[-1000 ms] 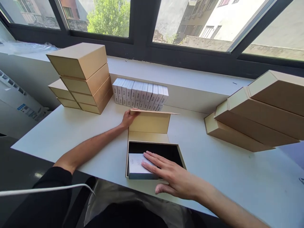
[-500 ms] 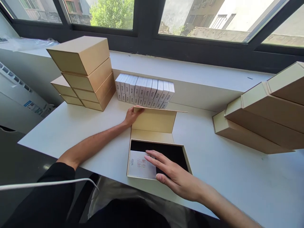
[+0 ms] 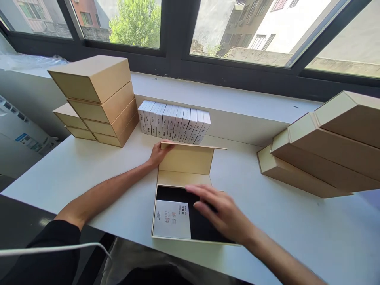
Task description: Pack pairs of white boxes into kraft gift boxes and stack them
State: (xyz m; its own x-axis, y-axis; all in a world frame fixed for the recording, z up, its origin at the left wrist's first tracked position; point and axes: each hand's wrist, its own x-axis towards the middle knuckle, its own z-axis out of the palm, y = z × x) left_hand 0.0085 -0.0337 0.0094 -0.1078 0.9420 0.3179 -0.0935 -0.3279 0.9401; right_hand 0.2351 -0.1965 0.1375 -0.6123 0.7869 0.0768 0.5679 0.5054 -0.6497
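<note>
An open tan gift box with a black interior lies on the white table. At the top left corner of its raised lid, my left hand is closed around the edge. A small white box printed with red and black characters rests flat in the left part of the gift box. Over the black space to its right hovers my right hand, somewhat blurred, its fingers stretched out and holding nothing. Part of the gift box's right side is hidden beneath that hand.
Several small white boxes stand in two layers against the ledge behind the lid. Closed tan boxes are stacked at the left and at the right. A white cable crosses the lower left.
My right hand has moved off the small white box, to the right over the black interior, uncovering more print. My left hand still holds the lid. The camera view has shifted slightly.
</note>
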